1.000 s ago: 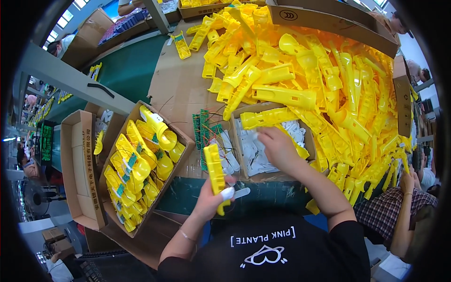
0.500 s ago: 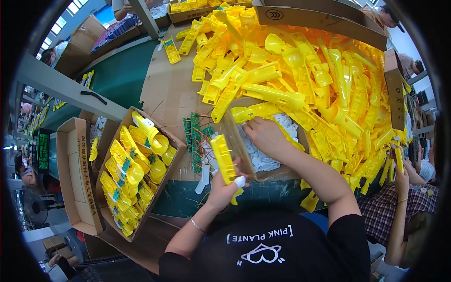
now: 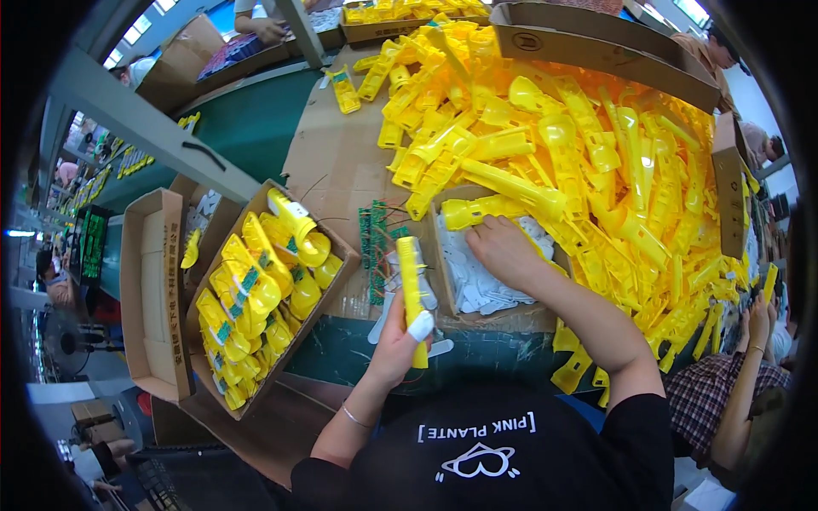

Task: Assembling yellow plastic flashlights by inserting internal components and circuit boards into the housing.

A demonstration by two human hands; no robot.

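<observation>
My left hand (image 3: 394, 347) is closed around a long yellow plastic housing (image 3: 412, 285), held almost upright. A white wrap (image 3: 421, 325) covers the thumb tip that presses on it. My right hand (image 3: 504, 254) reaches into a small cardboard box (image 3: 439, 271) of white plastic parts (image 3: 474, 286). Its fingers are curled together with their tips turned down; what they hold, if anything, is hidden. Just beyond those fingers another yellow housing (image 3: 484, 210) lies across the box. Green circuit boards (image 3: 372, 243) with thin wires lie left of the small box.
A big pile of yellow housings (image 3: 558, 140) fills the far and right side, bounded by cardboard walls (image 3: 605, 51). At left stands a carton (image 3: 336, 277) of yellow parts fitted with boards, beside another carton (image 3: 156, 294). A grey metal post (image 3: 162, 128) slants across the left. A co-worker's arm (image 3: 740, 392) shows at right.
The whole view has shifted, so the bench appears farther right. My left hand has turned its yellow housing more upright and side-on. My right hand remains in the small box.
</observation>
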